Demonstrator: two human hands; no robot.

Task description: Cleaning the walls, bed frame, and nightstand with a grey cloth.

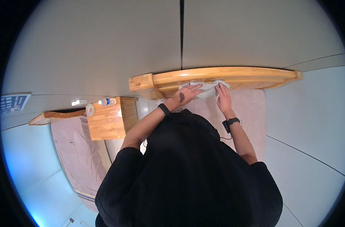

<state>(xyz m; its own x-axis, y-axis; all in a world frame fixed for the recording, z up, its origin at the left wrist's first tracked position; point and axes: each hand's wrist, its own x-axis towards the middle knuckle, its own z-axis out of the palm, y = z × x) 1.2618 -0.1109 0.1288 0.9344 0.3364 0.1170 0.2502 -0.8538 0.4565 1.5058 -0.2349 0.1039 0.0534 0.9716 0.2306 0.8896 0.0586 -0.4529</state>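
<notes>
A crumpled whitish cloth (pixel 208 89) lies bunched against the inner face of a curved wooden headboard (pixel 225 73). My left hand (pixel 188 94) grips its left part, with the fingers pointing right across the folds. At the other end, my right hand (pixel 223 99) has its fingers bent over the cloth's right edge. Part of the fingertips is lost in the folds. Below the headboard, a pinkish-beige mattress (pixel 252 113) stretches toward me, partly covered by my arms and body.
To the left stands a wooden nightstand (pixel 106 120) carrying a clear plastic bottle (pixel 107 101) and a round glass-like dish (pixel 90 110). Beyond it is a second bed (pixel 74 140) with a wooden headboard. A grey wall (pixel 248 34) rises behind; pale floor (pixel 305 113) lies at right.
</notes>
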